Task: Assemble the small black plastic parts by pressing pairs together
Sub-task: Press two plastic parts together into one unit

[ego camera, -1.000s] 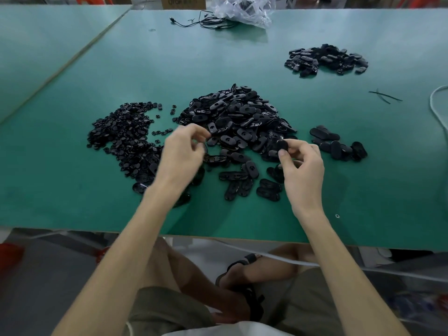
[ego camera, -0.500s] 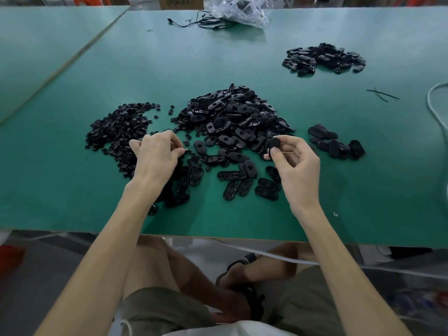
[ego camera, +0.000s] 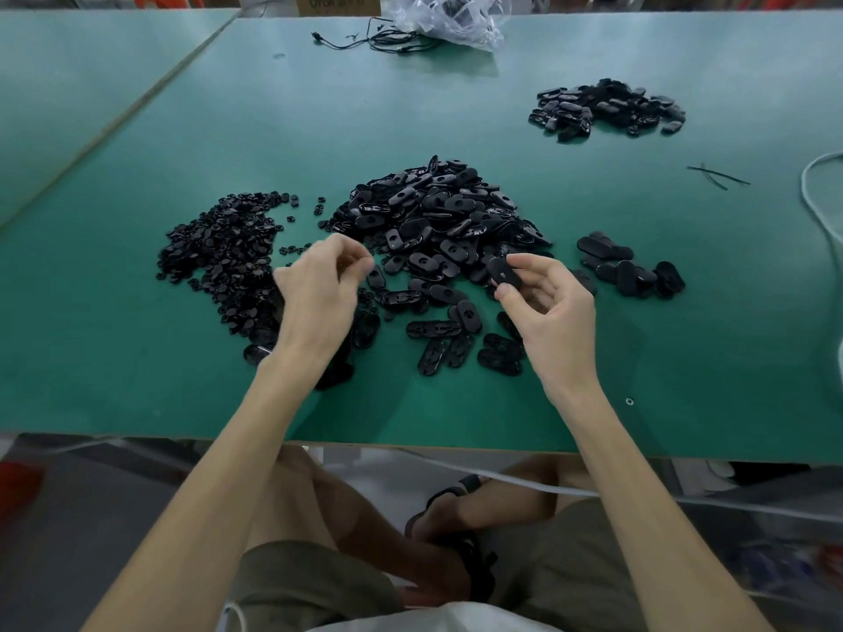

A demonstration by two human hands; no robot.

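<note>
The right hand [ego camera: 554,317] holds 1 black oval part [ego camera: 503,271] up over the table, just in front of the big pile. The thumb and first finger pinch the part at its ends, and the other fingers are loosely spread. The left hand [ego camera: 319,296] hangs over the table between the 2 near piles. Its fingers are curled with the tips close to the thumb. It is blurry, so I cannot tell if it holds a tiny piece.

The big pile of oval parts [ego camera: 438,216] sits in the middle of the green table [ego camera: 137,394]. A pile of small round parts [ego camera: 219,253] lies to the left of it. A little group of ovals [ego camera: 632,266] lies to the right, near the right hand. Another pile of ovals [ego camera: 606,107] sits far back on the right.

At the far edge are a clear plastic bag [ego camera: 451,16] and a thin black cable [ego camera: 378,38]. A white cord [ego camera: 814,198] curves along the right side.
</note>
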